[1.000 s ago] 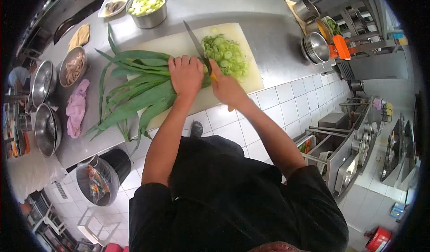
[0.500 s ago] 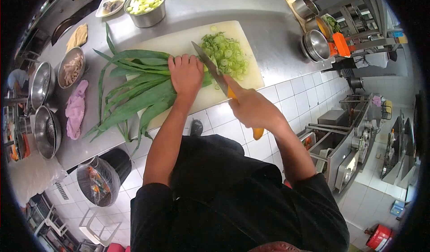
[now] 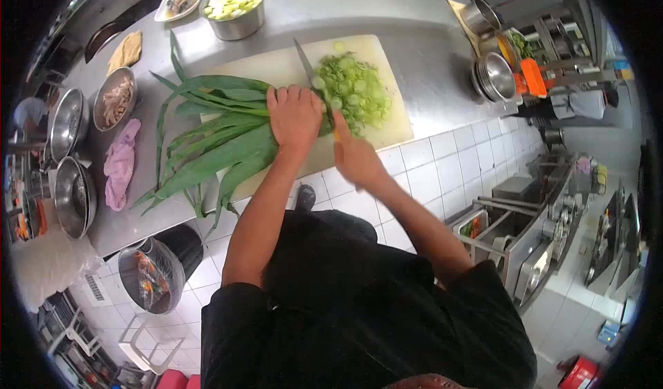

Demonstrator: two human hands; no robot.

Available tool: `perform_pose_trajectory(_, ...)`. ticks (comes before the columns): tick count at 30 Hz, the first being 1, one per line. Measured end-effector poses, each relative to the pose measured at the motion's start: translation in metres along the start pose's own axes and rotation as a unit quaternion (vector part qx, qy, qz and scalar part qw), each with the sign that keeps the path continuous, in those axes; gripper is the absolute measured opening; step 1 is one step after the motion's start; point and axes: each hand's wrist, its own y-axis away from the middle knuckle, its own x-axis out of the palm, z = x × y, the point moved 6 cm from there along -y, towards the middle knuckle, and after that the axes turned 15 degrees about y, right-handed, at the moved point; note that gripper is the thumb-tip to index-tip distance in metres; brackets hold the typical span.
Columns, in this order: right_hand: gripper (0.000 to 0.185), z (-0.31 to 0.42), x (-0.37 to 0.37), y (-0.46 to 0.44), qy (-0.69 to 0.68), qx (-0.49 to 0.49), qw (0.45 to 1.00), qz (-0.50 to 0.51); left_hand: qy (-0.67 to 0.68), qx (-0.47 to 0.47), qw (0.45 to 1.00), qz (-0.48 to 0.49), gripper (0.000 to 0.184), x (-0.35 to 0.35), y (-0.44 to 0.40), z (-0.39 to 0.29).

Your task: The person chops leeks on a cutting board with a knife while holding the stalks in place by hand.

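My left hand (image 3: 297, 117) is closed over a bunch of leeks (image 3: 231, 144), pressing them onto the white cutting board (image 3: 398, 125). Their long green leaves fan out to the left, over the board's edge. In my right hand (image 3: 359, 164) is a kitchen knife (image 3: 303, 59) with a yellow-orange handle, mostly covered by my fingers. Its blade stands just right of my left fingertips, at the cut end of the leeks. Against the blade's right side lies a heap of thinly sliced leek (image 3: 353, 92); some slices near the blade are blurred.
Behind the board stands a metal pot of pale green chunks (image 3: 235, 12), beside a white dish (image 3: 179, 3). A bowl of meat strips (image 3: 114, 100), a pink cloth (image 3: 122, 164) and metal pans (image 3: 72, 188) are at left. Stacked bowls (image 3: 494, 77) sit at right.
My right hand has moved left with the knife, bringing the blade against the cut end of the leeks. My left hand keeps its hold. The whole view has shifted slightly.
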Motion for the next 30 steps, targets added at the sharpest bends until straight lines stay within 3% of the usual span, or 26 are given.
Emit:
perform_pose_trajectory(4,0.074,0.007,-0.033,-0.035,0.033,-0.039,0.999,-0.015,0.005,0.008,1.000,-0.010,0.020,0.000,-0.002,0.000)
perform_pose_trajectory(7,0.072,0.012,-0.070,-0.017,0.031,-0.020,0.998,0.045,0.008,0.009,1.000,-0.013,0.018,0.002,0.000,0.002)
perform_pose_trajectory(10,0.069,0.040,-0.115,0.030,0.003,0.073,0.980,0.184,0.005,0.008,1.000,-0.022,0.016,0.002,0.001,0.002)
perform_pose_trajectory(16,0.069,0.041,-0.118,0.046,0.011,0.074,0.977,0.201,0.003,0.010,1.000,-0.015,0.017,0.002,0.000,0.002)
perform_pose_trajectory(19,0.068,0.043,-0.118,0.046,-0.003,0.068,0.979,0.191,0.003,0.004,1.000,-0.007,0.020,0.004,0.000,0.003)
perform_pose_trajectory(22,0.069,0.027,-0.088,0.045,0.050,0.008,0.993,0.106,0.000,0.006,1.000,-0.014,0.020,0.005,-0.001,0.003)
perform_pose_trajectory(26,0.073,0.032,-0.050,0.042,-0.052,0.080,0.982,0.160,-0.008,0.009,1.000,-0.020,0.020,0.003,-0.002,0.002)
perform_pose_trajectory(30,0.075,0.001,0.001,0.006,-0.010,-0.015,1.000,-0.023,-0.015,0.019,0.999,-0.021,0.019,0.001,-0.003,0.003)
